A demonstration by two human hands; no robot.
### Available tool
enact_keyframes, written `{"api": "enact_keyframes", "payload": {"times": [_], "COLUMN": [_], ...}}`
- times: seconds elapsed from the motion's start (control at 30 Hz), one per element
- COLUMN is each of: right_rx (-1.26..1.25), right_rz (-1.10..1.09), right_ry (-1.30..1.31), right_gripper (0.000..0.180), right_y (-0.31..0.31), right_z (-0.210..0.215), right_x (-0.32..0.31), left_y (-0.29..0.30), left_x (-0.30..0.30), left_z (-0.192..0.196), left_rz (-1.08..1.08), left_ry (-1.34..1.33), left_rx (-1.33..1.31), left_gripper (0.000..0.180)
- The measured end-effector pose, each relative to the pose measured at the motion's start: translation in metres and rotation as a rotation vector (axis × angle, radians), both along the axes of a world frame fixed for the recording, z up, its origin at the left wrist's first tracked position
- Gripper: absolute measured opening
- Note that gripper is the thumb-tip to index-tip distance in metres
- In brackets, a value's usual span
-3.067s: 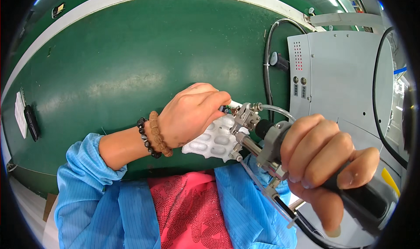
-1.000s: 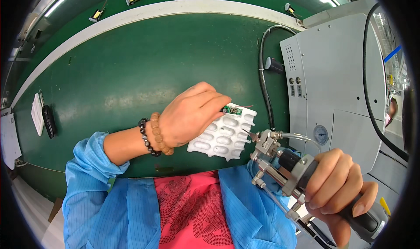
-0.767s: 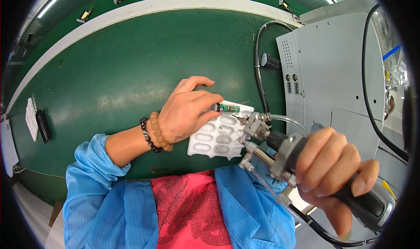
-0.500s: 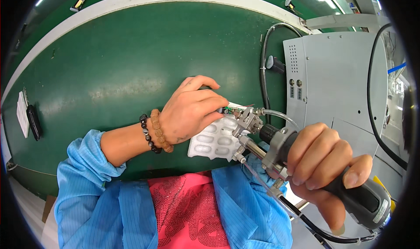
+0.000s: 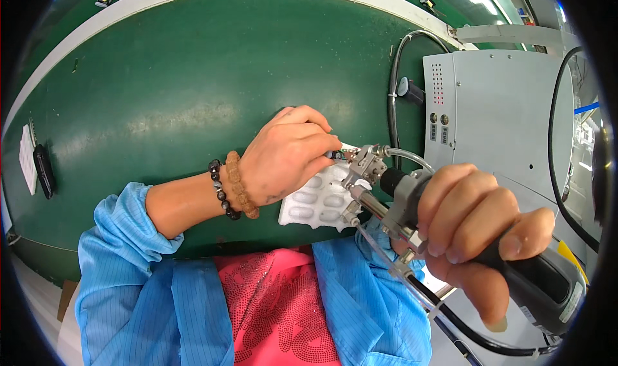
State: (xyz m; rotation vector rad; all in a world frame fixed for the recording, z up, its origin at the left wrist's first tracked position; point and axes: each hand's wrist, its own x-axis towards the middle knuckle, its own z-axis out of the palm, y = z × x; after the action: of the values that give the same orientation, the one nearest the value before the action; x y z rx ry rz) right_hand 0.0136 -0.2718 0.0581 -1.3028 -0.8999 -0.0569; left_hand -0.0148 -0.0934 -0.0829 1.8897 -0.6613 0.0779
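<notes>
My left hand [image 5: 283, 150] reaches over a white moulded tray [image 5: 301, 213] with rounded pockets. Its fingertips pinch a small part [image 5: 335, 155], mostly hidden; a green circuit board showed there earlier. Around the black, pistol-like grip of a power screwdriver [image 5: 547, 292] with hoses, my right hand [image 5: 473, 224] is wrapped. The tool's metal head [image 5: 367, 164] points toward the left fingertips and is right beside the small part. Whether its tip touches the part I cannot tell. Two bead bracelets [image 5: 235, 186] circle my left wrist.
A grey metal machine [image 5: 496, 108] with round connectors stands at the right. From it a black cable [image 5: 394, 76] loops over the green table [image 5: 161, 89]. Beside the cable lies a dark cylindrical part [image 5: 411, 91]. At the far left are a black-handled tool [image 5: 44, 171] and a white pad [image 5: 28, 160].
The head of the screwdriver has shifted slightly up and left, closer to the left fingertips, covering more of the small board. Indicator dots on the grey machine now glow red.
</notes>
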Motion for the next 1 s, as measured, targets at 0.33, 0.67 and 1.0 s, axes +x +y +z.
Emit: {"api": "enact_keyframes", "payload": {"times": [0.33, 0.67, 1.0], "right_rx": [0.105, 0.118, 0.233], "right_rz": [-0.111, 0.033, 0.057], "right_ry": [-0.008, -0.021, -0.053], "right_gripper": [0.052, 0.055, 0.052], "right_y": [-0.015, -0.064, -0.046], "right_z": [0.017, 0.055, 0.037], "right_x": [-0.018, -0.058, -0.048], "left_y": [-0.007, 0.014, 0.211], "left_x": [-0.003, -0.001, 0.161], "left_z": [0.000, 0.034, 0.068], "left_rz": [-0.016, 0.084, 0.804], "left_ry": [-0.034, -0.243, -0.274], "left_rx": [-0.025, 0.059, 0.363], "left_gripper": [0.030, 0.023, 0.043]}}
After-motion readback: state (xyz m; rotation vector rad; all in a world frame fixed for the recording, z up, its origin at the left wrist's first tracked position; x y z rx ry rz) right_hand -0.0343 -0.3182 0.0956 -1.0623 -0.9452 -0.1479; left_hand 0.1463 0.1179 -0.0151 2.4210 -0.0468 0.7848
